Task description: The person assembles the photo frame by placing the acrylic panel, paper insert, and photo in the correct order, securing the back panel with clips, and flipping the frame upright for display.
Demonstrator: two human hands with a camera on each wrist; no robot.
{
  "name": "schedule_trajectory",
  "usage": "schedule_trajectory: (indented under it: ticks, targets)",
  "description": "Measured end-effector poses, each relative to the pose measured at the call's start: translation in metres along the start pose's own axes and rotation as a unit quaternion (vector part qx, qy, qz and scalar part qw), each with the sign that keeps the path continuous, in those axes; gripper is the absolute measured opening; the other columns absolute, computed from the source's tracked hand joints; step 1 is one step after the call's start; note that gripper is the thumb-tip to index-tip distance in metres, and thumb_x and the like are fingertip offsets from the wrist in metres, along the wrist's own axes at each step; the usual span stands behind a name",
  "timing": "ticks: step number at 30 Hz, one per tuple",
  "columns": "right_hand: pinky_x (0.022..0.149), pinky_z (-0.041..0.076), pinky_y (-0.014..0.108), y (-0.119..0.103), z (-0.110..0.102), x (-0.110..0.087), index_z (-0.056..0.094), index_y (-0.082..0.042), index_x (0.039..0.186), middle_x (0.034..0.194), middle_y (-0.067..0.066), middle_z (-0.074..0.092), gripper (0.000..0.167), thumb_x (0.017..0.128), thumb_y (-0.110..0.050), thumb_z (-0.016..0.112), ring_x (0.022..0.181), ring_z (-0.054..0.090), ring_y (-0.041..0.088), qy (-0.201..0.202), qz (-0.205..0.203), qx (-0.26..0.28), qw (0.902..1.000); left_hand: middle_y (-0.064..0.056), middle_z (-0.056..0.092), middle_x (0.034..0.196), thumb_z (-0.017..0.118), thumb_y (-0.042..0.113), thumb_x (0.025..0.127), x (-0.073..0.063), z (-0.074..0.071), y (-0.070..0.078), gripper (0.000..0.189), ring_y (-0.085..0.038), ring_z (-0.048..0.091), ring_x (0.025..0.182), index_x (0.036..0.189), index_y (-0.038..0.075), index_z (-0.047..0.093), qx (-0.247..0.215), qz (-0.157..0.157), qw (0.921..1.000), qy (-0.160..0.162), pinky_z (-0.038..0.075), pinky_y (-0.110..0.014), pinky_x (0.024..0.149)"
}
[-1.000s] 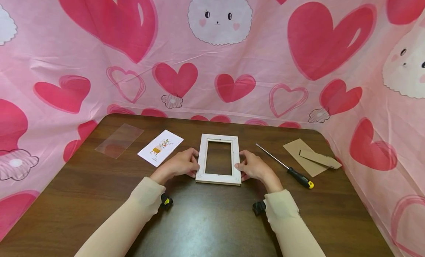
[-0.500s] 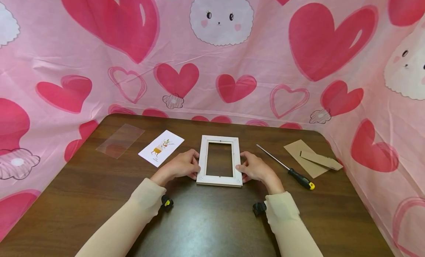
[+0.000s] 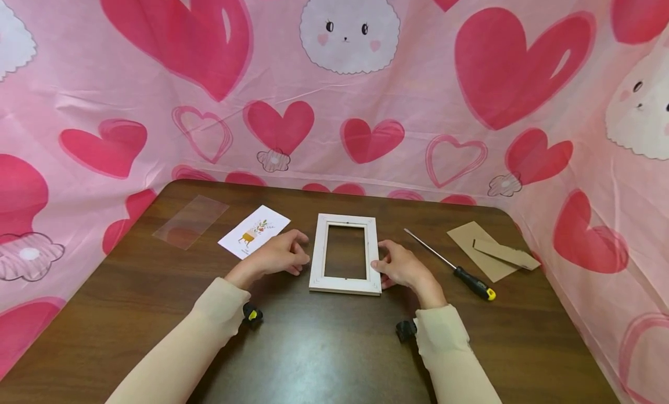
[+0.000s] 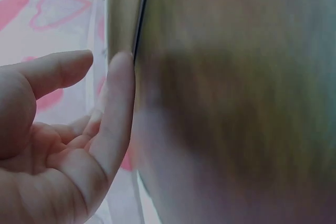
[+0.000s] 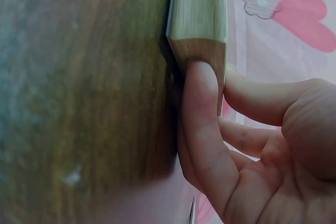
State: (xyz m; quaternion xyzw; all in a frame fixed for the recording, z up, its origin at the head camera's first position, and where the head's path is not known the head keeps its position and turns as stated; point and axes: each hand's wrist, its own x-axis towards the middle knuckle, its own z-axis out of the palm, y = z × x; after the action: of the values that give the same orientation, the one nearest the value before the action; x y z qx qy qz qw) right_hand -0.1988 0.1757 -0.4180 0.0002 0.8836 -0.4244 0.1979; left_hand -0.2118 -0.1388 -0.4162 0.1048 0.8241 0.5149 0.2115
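Observation:
A white picture frame point(image 3: 345, 285) lies on the brown table with its inner opening bare, so the tabletop shows through. My right hand point(image 3: 403, 267) holds its right edge near the lower corner. In the right wrist view, the thumb is against the face of the frame point(image 5: 201, 14) and a fingertip is on its side. Left of the frame, my left hand point(image 3: 276, 254) is apart from it in the head view, thumb and fingers loosely bent with nothing between them. A white card point(image 3: 256, 230) printed with a plant pot lies just beyond the left hand, which overlaps its lower corner.
A clear plastic sheet point(image 3: 191, 221) lies at the far left of the table. Right of the frame is a screwdriver point(image 3: 470, 282) with a black and yellow handle. Beyond it lies a brown backing board point(image 3: 475, 241) with a stand strip point(image 3: 504, 254). Pink heart-patterned cloth point(image 3: 366, 90) surrounds the table.
My left hand has let go of the picture frame's left edge and moved a little left. My right hand keeps its hold, and the frame lies in nearly the same place.

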Motion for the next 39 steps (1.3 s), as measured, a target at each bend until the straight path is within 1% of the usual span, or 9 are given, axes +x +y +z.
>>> schedule_trajectory:
  ticks: [6, 12, 15, 18, 23, 29, 31, 35, 39]
  targets:
    - [0.066, 0.065, 0.037, -0.001, 0.0, 0.001, 0.041, 0.002, 0.155, 0.106, 0.02, 0.057, 0.06, 0.103, -0.008, 0.069, 0.076, 0.067, 0.025, -0.007, 0.003, 0.021, 0.9997, -0.014, 0.069, 0.1, 0.07, 0.011, 0.098, -0.003, -0.036, -0.004, 0.052, -0.027, 0.071, 0.085, 0.143, -0.008, 0.051, 0.083, 0.047, 0.9928, 0.072, 0.061, -0.031, 0.074]
    - [0.066, 0.065, 0.038, 0.0, 0.0, 0.001, 0.042, 0.002, 0.155, 0.104, 0.019, 0.056, 0.059, 0.103, -0.007, 0.069, 0.076, 0.066, 0.024, -0.002, 0.003, 0.028, 0.9996, -0.02, 0.071, 0.122, 0.071, 0.017, 0.1, -0.009, -0.078, -0.008, 0.053, -0.031, 0.068, 0.105, 0.146, -0.002, 0.052, 0.156, 0.025, 0.9771, 0.142, 0.054, -0.031, 0.077]
    - [0.066, 0.065, 0.038, 0.0, 0.001, 0.001, 0.042, 0.002, 0.155, 0.104, 0.019, 0.056, 0.06, 0.103, -0.008, 0.07, 0.076, 0.066, 0.024, 0.0, 0.001, 0.034, 0.9994, -0.025, 0.067, 0.132, 0.071, 0.019, 0.101, -0.013, -0.098, -0.013, 0.056, -0.039, 0.063, 0.119, 0.148, -0.003, 0.049, 0.164, 0.006, 0.9738, 0.157, 0.056, -0.044, 0.092]
    - [0.066, 0.065, 0.038, 0.0, 0.002, 0.002, 0.042, 0.002, 0.155, 0.103, 0.019, 0.056, 0.059, 0.103, -0.007, 0.07, 0.075, 0.065, 0.024, 0.0, 0.001, 0.039, 0.9992, -0.028, 0.061, 0.141, 0.07, 0.022, 0.102, -0.017, -0.115, -0.02, 0.06, -0.045, 0.055, 0.133, 0.151, -0.003, 0.046, 0.177, -0.013, 0.9701, 0.166, 0.047, -0.06, 0.109]
    - [0.065, 0.065, 0.037, 0.001, 0.003, 0.003, 0.042, 0.003, 0.154, 0.103, 0.019, 0.056, 0.058, 0.103, -0.006, 0.068, 0.074, 0.065, 0.024, -0.001, 0.001, 0.045, 0.999, -0.034, 0.053, 0.148, 0.069, 0.023, 0.102, -0.021, -0.138, -0.029, 0.064, -0.05, 0.049, 0.138, 0.152, -0.006, 0.042, 0.187, -0.028, 0.965, 0.182, 0.043, -0.063, 0.114]
    - [0.065, 0.064, 0.037, 0.002, 0.002, 0.003, 0.042, 0.002, 0.154, 0.102, 0.018, 0.056, 0.058, 0.103, -0.007, 0.069, 0.074, 0.066, 0.023, -0.002, 0.002, 0.044, 0.999, -0.036, 0.048, 0.151, 0.068, 0.021, 0.102, -0.025, -0.16, -0.044, 0.07, -0.052, 0.047, 0.139, 0.155, -0.01, 0.033, 0.165, -0.046, 0.9679, 0.184, 0.045, -0.064, 0.112]
    - [0.066, 0.064, 0.037, 0.002, 0.002, 0.002, 0.042, 0.002, 0.155, 0.102, 0.018, 0.056, 0.058, 0.103, -0.007, 0.069, 0.074, 0.066, 0.023, -0.003, 0.003, 0.045, 0.999, -0.038, 0.045, 0.151, 0.067, 0.023, 0.102, -0.028, -0.166, -0.049, 0.072, -0.054, 0.044, 0.139, 0.154, -0.011, 0.032, 0.191, -0.051, 0.9624, 0.186, 0.042, -0.067, 0.113]
    - [0.066, 0.064, 0.037, 0.001, 0.001, 0.002, 0.042, 0.001, 0.155, 0.102, 0.018, 0.056, 0.059, 0.103, -0.007, 0.069, 0.074, 0.065, 0.023, -0.004, 0.005, 0.048, 0.9988, -0.043, 0.04, 0.148, 0.069, 0.029, 0.099, -0.031, -0.177, -0.059, 0.076, -0.06, 0.037, 0.137, 0.151, -0.015, 0.034, 0.266, -0.06, 0.9402, 0.204, 0.036, -0.074, 0.113]
    - [0.065, 0.064, 0.037, 0.002, 0.001, 0.002, 0.042, 0.001, 0.155, 0.102, 0.018, 0.055, 0.059, 0.103, -0.007, 0.069, 0.074, 0.065, 0.023, -0.004, 0.005, 0.049, 0.9988, -0.044, 0.039, 0.146, 0.071, 0.034, 0.098, -0.035, -0.185, -0.067, 0.08, -0.064, 0.034, 0.134, 0.15, -0.016, 0.035, 0.295, -0.074, 0.9285, 0.214, 0.035, -0.077, 0.109]
